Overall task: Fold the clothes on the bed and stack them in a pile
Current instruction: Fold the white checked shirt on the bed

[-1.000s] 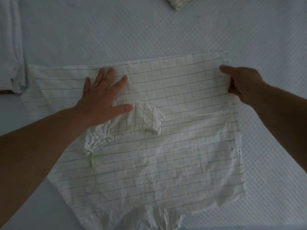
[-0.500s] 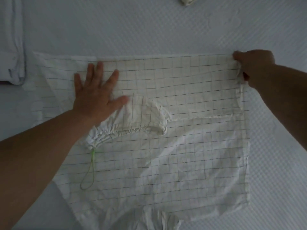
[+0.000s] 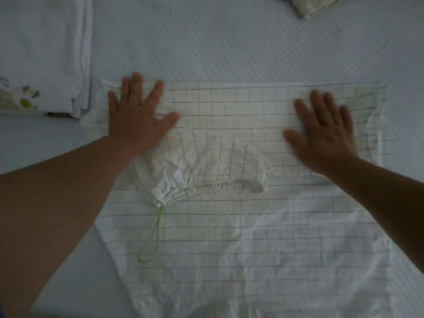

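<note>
A white garment with a thin dark grid pattern lies spread flat on the bed. Its hood, with a gathered edge and a green drawstring loop, rests folded over the middle. My left hand lies flat, fingers spread, on the garment's far left part. My right hand presses flat on the far right part. Neither hand grips anything.
A stack of folded white cloth sits at the far left, over a printed piece. Another crumpled pale item lies at the top right edge. Pale textured bedsheet surrounds the garment.
My right hand let go of the garment's far right corner and now lies flat on the cloth. My left hand slid toward the far left edge. The far edge lies straighter.
</note>
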